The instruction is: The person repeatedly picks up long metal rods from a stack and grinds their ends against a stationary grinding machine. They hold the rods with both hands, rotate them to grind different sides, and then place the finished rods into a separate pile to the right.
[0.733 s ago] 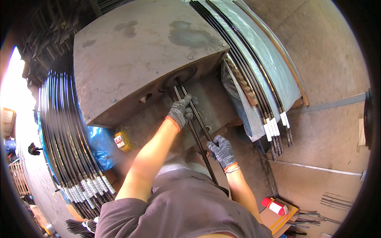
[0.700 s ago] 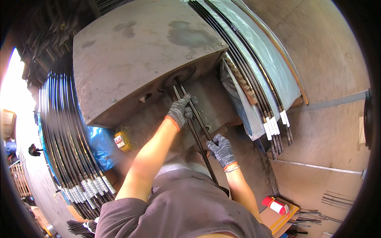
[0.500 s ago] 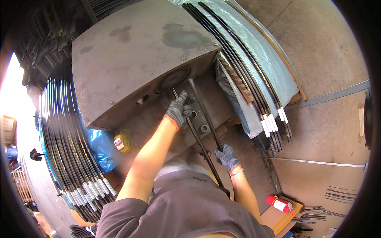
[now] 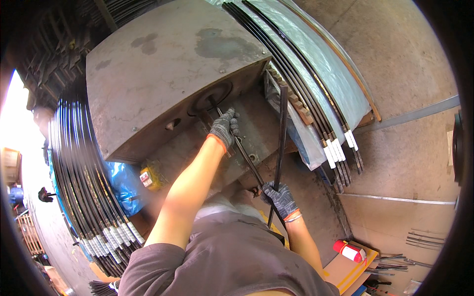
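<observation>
Left hand [image 4: 224, 128] was closed on 1 dark rod [image 4: 242, 150] at the machine's round opening [image 4: 212, 98]; right hand [image 4: 280, 197], at 5 o'clock, gripped a second rod [image 4: 281, 133]. Looked like feeding; next probably needed lining up.

A metalworking shop is shown. A heavy, stained steel machine block [image 4: 163, 74] is set on a bare concrete floor [image 4: 395, 64]. Long black rods are stacked in bundles at the left [image 4: 84, 182] and at the right [image 4: 301, 84], their ends wrapped in white tape. Knitted work gloves [image 4: 279, 197] are worn, and a red spray can [image 4: 348, 250] is laid on cardboard.
</observation>
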Available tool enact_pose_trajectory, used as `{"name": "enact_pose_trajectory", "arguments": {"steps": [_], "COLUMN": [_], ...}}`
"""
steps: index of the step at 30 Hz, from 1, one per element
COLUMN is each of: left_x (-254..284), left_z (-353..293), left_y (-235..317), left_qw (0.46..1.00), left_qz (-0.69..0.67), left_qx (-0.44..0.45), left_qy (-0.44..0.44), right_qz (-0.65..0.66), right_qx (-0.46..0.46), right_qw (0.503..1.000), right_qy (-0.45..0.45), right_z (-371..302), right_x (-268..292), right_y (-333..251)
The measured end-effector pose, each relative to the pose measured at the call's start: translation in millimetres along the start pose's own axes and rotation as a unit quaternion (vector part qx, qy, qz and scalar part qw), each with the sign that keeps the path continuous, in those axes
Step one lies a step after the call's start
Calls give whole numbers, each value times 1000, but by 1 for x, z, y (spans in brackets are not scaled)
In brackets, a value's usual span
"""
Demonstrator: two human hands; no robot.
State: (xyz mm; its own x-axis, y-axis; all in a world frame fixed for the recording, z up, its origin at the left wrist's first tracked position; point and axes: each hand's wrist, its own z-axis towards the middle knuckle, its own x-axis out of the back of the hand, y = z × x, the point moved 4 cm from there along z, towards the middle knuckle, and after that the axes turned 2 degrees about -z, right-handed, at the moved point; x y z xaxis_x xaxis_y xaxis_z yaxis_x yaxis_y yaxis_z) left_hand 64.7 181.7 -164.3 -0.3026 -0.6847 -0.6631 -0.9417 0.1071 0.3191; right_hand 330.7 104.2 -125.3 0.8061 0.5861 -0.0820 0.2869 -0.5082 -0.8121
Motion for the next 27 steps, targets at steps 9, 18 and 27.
{"name": "enact_pose_trajectory", "arguments": {"steps": [9, 18, 27], "left_x": [-4, -7, -2], "left_z": [1, 3, 3], "left_y": [6, 8, 1], "left_qw": [1000, 999, 996], "left_qz": [-7, -14, -45], "left_qx": [-7, 5, 16], "left_qy": [-22, -31, -71], "right_qz": [-81, -125, -192], "right_qx": [7, 13, 21], "right_qw": [996, 988, 981], "right_qy": [44, 86, -9], "right_z": [4, 7, 4], "right_x": [-2, 3, 1], "right_y": [-20, -22, -29]}}
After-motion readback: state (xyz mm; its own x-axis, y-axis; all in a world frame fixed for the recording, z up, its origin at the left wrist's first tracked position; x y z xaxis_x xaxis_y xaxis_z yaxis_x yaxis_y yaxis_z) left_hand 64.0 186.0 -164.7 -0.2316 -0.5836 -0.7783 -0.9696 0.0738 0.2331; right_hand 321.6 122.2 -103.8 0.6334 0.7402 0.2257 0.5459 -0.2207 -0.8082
